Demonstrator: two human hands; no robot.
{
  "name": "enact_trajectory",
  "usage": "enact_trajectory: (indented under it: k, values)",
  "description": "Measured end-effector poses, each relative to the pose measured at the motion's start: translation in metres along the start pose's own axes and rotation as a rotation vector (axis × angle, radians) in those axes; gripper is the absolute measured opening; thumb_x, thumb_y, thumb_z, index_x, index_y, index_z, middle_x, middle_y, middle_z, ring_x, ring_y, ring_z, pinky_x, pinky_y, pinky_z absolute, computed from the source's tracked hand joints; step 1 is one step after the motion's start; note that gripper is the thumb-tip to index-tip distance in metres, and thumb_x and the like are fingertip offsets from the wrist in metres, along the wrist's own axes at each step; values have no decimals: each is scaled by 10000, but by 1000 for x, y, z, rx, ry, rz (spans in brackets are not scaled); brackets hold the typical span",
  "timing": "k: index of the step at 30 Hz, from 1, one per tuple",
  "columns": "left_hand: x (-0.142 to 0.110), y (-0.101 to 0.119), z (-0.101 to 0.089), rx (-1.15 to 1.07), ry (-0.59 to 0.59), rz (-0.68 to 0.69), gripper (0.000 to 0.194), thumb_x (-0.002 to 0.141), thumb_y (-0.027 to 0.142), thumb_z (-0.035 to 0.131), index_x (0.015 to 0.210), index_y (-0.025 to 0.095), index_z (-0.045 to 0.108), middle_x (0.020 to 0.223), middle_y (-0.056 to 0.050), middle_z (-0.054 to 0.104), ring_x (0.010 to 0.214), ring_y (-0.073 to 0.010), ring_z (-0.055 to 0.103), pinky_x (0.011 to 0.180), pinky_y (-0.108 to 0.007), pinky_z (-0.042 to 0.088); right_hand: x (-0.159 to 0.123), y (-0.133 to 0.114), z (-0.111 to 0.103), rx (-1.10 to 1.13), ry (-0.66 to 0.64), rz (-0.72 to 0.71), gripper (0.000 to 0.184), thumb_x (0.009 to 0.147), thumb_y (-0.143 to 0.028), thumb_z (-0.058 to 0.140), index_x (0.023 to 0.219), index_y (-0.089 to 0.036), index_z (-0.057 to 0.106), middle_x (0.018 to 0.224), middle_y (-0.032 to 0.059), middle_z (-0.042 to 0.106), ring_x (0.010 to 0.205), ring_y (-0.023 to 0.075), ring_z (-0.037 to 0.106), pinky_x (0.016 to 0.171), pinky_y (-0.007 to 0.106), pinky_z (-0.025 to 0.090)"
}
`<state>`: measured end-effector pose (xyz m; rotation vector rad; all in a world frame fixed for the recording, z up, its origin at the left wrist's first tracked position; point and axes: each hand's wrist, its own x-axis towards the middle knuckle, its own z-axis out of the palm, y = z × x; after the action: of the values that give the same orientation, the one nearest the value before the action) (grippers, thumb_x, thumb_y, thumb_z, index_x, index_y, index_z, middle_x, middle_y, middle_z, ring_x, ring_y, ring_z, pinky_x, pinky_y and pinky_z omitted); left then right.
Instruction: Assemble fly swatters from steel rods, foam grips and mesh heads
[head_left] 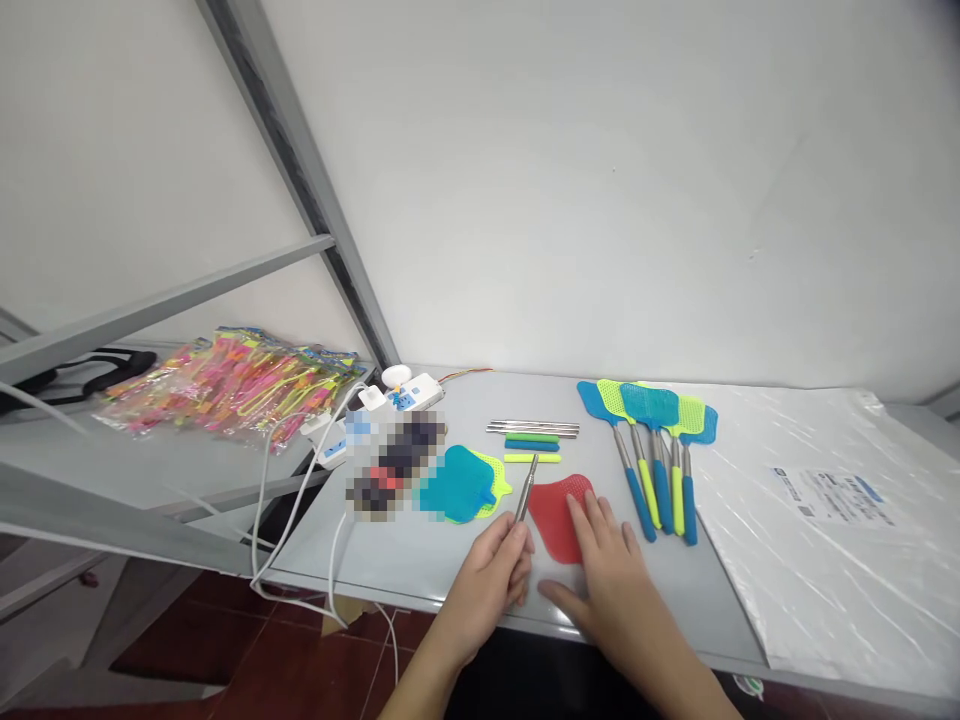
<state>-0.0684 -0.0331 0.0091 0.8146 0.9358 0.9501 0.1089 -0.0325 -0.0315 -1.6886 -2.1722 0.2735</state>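
My left hand [487,580] is closed around a thin metal telescopic rod [528,487], which points up and away from me. Fingers outstretched, my right hand [611,565] rests on a red fly swatter head [559,520] lying flat on the table. Teal [461,485] and yellow-green [491,478] swatter heads overlap to the left. Behind the rod lie several more metal rods [532,428], with green [531,437], blue [532,446] and yellow [532,458] handle grips. Several whole fly swatters [651,407] with blue and yellow handles are fanned out at the right.
A white plastic bag [840,570] with a label covers the table's right end. Power strips [416,393] and white cables [271,500] are at the left, near a pixelated dark object [397,465]. Beyond a metal frame post [330,220] lie bagged colourful items [247,385].
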Motion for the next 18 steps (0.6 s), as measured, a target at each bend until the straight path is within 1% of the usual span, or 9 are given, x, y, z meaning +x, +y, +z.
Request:
enact_trajectory:
  k: [2, 5, 7, 9, 11, 12, 14, 15, 18]
  values:
    - [6, -3, 4, -13, 42, 39, 373, 928, 534, 497, 802, 184, 467, 542, 113, 313, 409, -30, 236, 489, -194, 307, 1, -3, 10, -22, 14, 30, 785, 814, -469, 605, 1452, -83, 361, 1501, 228, 356, 1388, 419, 297, 1065, 598, 313]
    - [9, -9, 10, -38, 113, 96, 411, 917, 587, 467, 802, 193, 451, 532, 121, 281, 393, -29, 208, 473, -195, 297, 10, -9, 11, -43, 49, 77, 690, 828, -391, 570, 1388, -9, 440, 1428, 253, 454, 1348, 419, 373, 1052, 535, 372]
    - [6, -15, 14, -40, 136, 121, 418, 915, 597, 455, 794, 197, 442, 526, 123, 263, 387, -32, 205, 460, -194, 286, 14, -14, 1, -40, 74, 90, 623, 820, -324, 544, 1344, 8, 484, 1389, 265, 493, 1314, 412, 426, 1030, 496, 404]
    - [-2, -18, 18, -32, 134, 133, 412, 921, 593, 441, 794, 200, 438, 533, 120, 255, 388, -35, 205, 449, -194, 278, 12, -16, -17, 27, 73, 124, 531, 865, -279, 443, 1333, -36, 499, 1303, 241, 581, 1203, 367, 555, 935, 451, 475]
    - [-12, -20, 24, -14, 114, 137, 411, 926, 591, 429, 793, 202, 436, 544, 117, 250, 395, -37, 196, 438, -191, 262, 6, -12, -37, 136, 67, 211, 469, 919, -270, 327, 1323, -113, 507, 1093, 178, 696, 959, 309, 678, 766, 405, 522]
    - [-17, -20, 28, 1, 97, 138, 412, 924, 591, 434, 789, 201, 437, 548, 116, 247, 401, -38, 191, 435, -190, 254, 1, -8, -46, 186, 87, 274, 444, 934, -291, 306, 1285, -137, 531, 970, 147, 718, 837, 294, 689, 694, 392, 516]
    - [-26, -21, 35, 38, 45, 140, 414, 916, 587, 460, 781, 196, 451, 549, 113, 248, 412, -41, 188, 433, -191, 250, -11, 5, -60, 340, 175, 371, 387, 941, -372, 343, 1155, -165, 590, 836, 103, 704, 714, 269, 660, 631, 371, 494]
    - [-30, -23, 39, 58, 14, 138, 412, 913, 582, 470, 779, 193, 460, 550, 111, 253, 416, -43, 190, 433, -193, 251, -17, 11, -64, 465, 240, 395, 362, 934, -412, 385, 1095, -174, 605, 839, 92, 696, 714, 254, 648, 637, 361, 493]
    - [-39, -31, 50, 101, -49, 127, 394, 925, 568, 455, 804, 193, 479, 565, 104, 269, 425, -50, 188, 426, -196, 237, -35, 25, -71, 989, 425, 406, 303, 876, -468, 548, 1019, -207, 606, 903, 46, 687, 735, 187, 629, 652, 297, 505]
